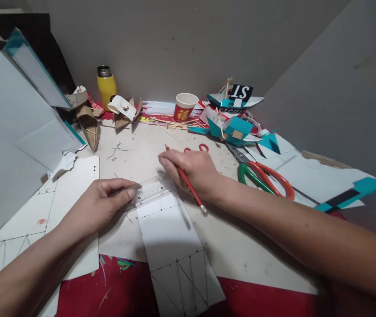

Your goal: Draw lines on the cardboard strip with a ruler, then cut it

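A clear ruler (151,191) lies across the far part of a white paper strip (171,229). My left hand (104,200) pinches the ruler's left end between thumb and fingers. Over the ruler's right end, my right hand (196,169) grips a red pencil (189,187), its eraser end toward me and its tip pointing away. Whether this hand also touches the ruler is hard to see. Ruled lines and dots mark the strip, with slanting lines at its near end.
Scissors with green and orange handles (273,178) lie right, by teal-and-white card pieces (280,154). Paper boats (235,130), a red cup (185,108), thin sticks (174,124) and a yellow bottle (106,88) stand behind. A large white folded board (12,141) rises at left.
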Available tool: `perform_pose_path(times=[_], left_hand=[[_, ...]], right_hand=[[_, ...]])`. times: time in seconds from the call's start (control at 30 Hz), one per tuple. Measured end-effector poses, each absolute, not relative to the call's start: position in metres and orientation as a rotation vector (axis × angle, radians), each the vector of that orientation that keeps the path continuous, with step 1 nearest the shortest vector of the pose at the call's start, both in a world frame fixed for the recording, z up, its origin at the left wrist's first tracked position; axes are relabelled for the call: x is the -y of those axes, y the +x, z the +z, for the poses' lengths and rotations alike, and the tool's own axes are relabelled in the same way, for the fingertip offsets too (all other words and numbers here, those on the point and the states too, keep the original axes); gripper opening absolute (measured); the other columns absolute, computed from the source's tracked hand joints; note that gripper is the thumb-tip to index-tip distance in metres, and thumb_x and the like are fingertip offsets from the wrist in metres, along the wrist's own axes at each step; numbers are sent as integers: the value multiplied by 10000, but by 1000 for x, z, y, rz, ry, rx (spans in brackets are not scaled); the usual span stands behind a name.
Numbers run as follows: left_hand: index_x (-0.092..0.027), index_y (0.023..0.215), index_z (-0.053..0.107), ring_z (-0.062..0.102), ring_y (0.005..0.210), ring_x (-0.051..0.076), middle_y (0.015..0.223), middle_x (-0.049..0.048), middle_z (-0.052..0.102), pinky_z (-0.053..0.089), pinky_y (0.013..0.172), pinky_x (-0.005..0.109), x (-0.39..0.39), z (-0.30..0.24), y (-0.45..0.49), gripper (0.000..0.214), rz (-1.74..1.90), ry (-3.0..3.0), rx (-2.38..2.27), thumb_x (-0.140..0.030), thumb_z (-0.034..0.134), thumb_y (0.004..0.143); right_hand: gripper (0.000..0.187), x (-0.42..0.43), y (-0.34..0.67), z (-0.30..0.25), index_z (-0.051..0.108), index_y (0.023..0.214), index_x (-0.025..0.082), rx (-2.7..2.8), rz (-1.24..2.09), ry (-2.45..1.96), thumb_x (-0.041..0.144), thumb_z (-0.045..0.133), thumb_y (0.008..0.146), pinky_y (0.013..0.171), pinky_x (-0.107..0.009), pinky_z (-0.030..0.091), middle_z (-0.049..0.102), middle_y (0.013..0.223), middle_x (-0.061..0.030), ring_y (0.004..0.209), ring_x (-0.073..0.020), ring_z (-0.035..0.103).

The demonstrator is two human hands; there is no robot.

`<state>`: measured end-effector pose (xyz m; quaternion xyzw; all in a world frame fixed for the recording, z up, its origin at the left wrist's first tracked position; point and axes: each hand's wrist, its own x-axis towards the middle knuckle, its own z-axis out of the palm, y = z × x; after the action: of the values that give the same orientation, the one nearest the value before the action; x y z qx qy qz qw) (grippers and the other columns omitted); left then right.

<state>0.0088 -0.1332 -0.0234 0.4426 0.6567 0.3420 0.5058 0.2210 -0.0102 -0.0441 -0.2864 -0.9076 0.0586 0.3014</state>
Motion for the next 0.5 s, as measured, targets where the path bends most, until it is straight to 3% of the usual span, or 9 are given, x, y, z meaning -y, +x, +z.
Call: perform_pose_path(times=[0.1,0.2,0.3,0.5], left_hand=[[-199,906,817,592,639,155,772,46,755,478,586,272,132,-21,9,281,767,1082,-1531,-436,738,778],[-192,834,810,520,565,130,668,22,694,436,545,262,129,-17,5,291,663,1158,-1482,-457,692,807],[-196,826,811,551,605,144,689,27,705,458,596,280,126,-19,0,266,626,1187,-1471,-434,699,786],[-200,1010,812,625,678,192,797,65,785,485,654,329,125,-28,-4,362,532,1228,-1574,-450,709,771]], right_hand=[[412,20,234,-48,710,896,178,2571,65,-731,330,364,1058,551,-289,367,760,735,-51,608,-165,658],[367,23,246,-51,708,902,175,2589,92,-750,309,402,1052,564,-281,392,753,735,-41,617,-159,662],[335,22,256,-53,705,915,179,2591,133,-807,325,432,1043,575,-289,425,754,763,-51,639,-173,672],[296,20,263,-57,697,918,189,2600,221,-888,327,462,1032,608,-318,473,757,826,-74,724,-209,699]])
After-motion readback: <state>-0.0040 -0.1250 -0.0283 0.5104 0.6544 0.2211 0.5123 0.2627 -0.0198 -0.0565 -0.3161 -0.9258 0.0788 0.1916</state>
